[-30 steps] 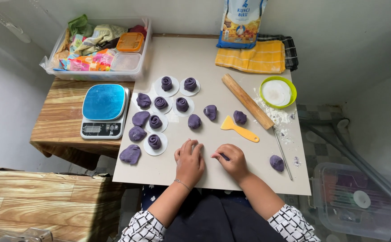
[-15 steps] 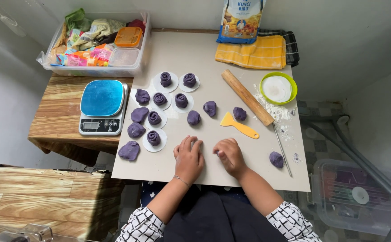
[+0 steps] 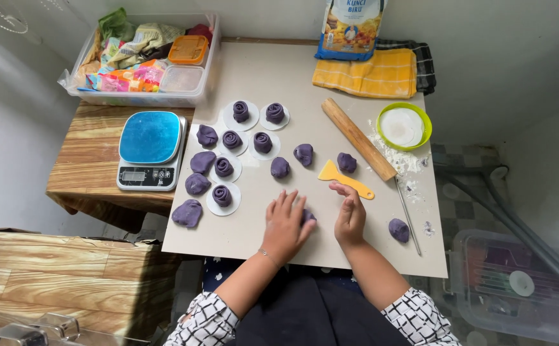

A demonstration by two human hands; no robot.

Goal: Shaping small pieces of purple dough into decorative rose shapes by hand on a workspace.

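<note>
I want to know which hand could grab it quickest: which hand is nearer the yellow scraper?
Right. The right hand lies just below the yellow scraper, fingertips almost touching its handle; the left hand sits farther away, pressing purple dough.

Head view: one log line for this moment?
left hand: flat on purple dough piece | right hand: beside it, empty | yellow scraper: on board

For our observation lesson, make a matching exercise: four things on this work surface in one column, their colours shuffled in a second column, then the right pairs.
Things
1. rolling pin
2. scraper
3. kitchen scale
4. small bowl

Colours
A. green rim
B. blue top
C. plain wood
D. yellow

Pairs: 1-C, 2-D, 3-B, 4-A
</note>
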